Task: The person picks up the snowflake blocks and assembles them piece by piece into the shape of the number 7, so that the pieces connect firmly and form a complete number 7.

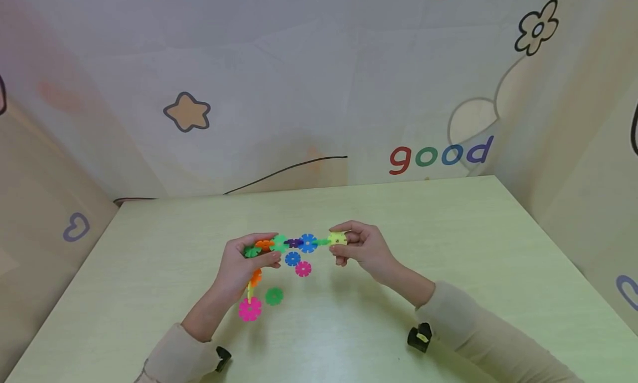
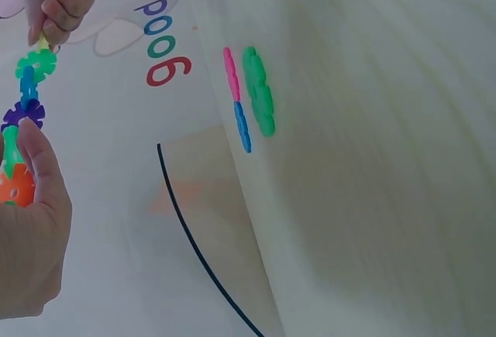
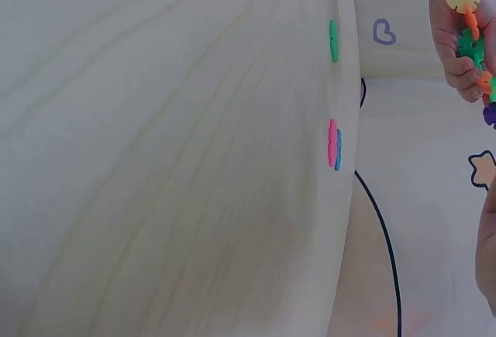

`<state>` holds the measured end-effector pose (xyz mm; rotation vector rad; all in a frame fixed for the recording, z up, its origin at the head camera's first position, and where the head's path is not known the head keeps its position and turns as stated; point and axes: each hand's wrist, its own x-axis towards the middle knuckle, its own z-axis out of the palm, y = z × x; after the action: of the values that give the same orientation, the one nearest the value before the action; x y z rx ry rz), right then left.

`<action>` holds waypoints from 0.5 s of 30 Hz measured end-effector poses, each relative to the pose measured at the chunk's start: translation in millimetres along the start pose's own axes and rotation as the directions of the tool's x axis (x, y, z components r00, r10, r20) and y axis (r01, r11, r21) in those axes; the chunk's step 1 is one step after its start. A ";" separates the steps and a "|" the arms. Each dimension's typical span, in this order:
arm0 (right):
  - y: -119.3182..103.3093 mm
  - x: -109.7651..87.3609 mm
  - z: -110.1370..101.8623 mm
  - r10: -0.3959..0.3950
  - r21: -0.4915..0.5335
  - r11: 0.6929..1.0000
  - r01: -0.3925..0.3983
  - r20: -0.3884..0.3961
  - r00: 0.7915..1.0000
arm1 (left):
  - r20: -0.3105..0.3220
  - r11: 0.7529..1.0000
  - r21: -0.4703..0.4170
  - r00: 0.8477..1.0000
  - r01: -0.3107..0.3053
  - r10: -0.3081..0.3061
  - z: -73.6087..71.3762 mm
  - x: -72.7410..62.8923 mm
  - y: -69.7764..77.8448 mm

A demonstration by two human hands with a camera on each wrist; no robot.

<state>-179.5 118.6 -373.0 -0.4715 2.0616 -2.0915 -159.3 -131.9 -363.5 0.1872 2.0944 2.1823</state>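
Observation:
A chain of slotted plastic snowflake discs stretches between the two hands, lifted over the table. My left hand [image 1: 236, 269] grips its left part, thumb and fingers around the light green disc [image 1: 279, 243] and an orange disc [image 1: 264, 244]. Right of these come a purple disc [image 1: 294, 243], a blue disc [image 1: 308, 243] and a green one seen edge-on. Between thumb and fingers, my right hand [image 1: 371, 253] pinches the yellow disc [image 1: 337, 238] at the right end. Below the left hand hang an orange disc, a yellow one and a pink disc [image 1: 250, 309]. The left palm hides some links.
Loose on the table [image 1: 473, 250] lie a small blue disc [image 1: 292, 258], a pink disc [image 1: 303, 269] touching it, and a green disc [image 1: 274, 296] nearer. A printed curtain [image 1: 299, 95] rises behind the table. Black wrist devices [image 1: 420, 337] sit below the sleeves.

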 end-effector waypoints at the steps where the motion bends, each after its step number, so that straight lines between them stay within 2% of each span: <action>1: -0.4 0.0 1.1 0.003 -0.002 1.000 -0.003 0.000 1.000 | 0.002 1.000 -0.006 1.000 -0.005 0.005 -0.7 -0.3 -0.1; 9: 0.4 0.3 8.7 0.033 0.000 0.999 -0.033 -0.023 0.999 | 0.005 0.999 -0.008 0.999 -0.045 0.045 -5.5 -0.8 -3.3; 15: 6.0 0.5 10.6 0.073 0.002 0.997 -0.073 -0.040 0.997 | 0.019 0.997 0.001 0.997 -0.073 0.073 -1.4 -1.3 -0.3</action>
<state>-177.1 108.3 -379.0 -0.3514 2.0669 -2.0771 -158.3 -133.4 -363.9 0.2878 2.1116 2.2096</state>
